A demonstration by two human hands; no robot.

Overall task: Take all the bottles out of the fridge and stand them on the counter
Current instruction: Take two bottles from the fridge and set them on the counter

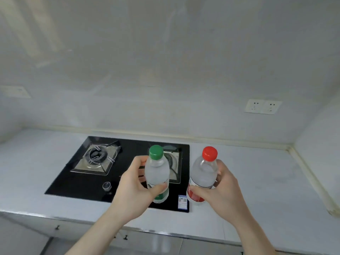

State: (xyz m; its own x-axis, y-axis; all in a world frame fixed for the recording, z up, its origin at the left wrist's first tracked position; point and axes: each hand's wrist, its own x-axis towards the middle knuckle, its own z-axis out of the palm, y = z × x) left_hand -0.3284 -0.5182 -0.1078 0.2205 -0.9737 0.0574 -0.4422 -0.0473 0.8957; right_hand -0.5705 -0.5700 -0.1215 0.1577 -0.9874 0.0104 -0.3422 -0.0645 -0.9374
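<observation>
Bottles upright: left hand (131, 186) grasps green-capped bottle (157, 173) over hob (77, 181); right hand (223, 190) grasps red-capped bottle (203, 173) nearer bare desk (266, 181).

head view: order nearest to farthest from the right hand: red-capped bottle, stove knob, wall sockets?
1. red-capped bottle: gripped in the right hand itself.
2. stove knob: on the hob, to the hand's left, beyond the other bottle.
3. wall sockets: on the back wall, upper right.

Both bottles, green-capped (157, 173) and red-capped (203, 173), were clear smooth plastic (caps matt plastic). The hob (128, 181) was glossy black glass; the worktop (257, 181) looked smooth, pale, faintly shiny.
</observation>
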